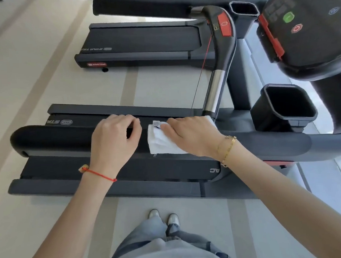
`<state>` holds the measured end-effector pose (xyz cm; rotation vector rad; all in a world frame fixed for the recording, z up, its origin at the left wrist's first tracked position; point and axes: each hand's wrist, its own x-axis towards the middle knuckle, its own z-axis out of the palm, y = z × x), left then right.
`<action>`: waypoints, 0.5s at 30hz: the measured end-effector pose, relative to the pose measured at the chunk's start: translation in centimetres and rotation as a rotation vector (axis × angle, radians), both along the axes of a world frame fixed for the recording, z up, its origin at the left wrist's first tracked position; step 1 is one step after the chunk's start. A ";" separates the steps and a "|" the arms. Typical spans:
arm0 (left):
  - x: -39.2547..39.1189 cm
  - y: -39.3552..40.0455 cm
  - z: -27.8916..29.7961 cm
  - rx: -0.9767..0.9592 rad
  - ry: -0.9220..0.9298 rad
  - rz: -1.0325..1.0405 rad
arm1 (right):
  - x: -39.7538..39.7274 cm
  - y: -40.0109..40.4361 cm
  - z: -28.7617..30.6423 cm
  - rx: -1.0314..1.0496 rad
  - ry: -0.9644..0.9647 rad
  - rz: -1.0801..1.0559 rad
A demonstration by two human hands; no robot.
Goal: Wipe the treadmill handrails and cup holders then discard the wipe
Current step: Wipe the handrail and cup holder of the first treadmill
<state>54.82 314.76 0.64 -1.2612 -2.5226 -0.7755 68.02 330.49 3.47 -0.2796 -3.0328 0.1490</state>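
Right hand (pixel 188 135) grip flat, pressing wipe (pixel 162 141) onto handrail (pixel 56 135); left hand (pixel 114 138) curled empty.

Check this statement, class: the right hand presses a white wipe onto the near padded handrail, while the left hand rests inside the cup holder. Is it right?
One detail is wrong. The head view shows the left hand curled on the near padded handrail, beside the white wipe, not inside the cup holder, which is off to the right. The right hand does press the wipe onto that handrail.
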 end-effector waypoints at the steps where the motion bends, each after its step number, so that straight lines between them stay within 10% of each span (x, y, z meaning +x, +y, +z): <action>1: -0.3 -0.2 0.1 0.012 0.003 0.009 | -1.1 0.2 0.2 -0.111 -0.106 0.004; 15: -1.1 0.1 -0.7 -0.072 0.163 0.067 | -3.7 1.7 0.3 -0.517 -0.423 -0.007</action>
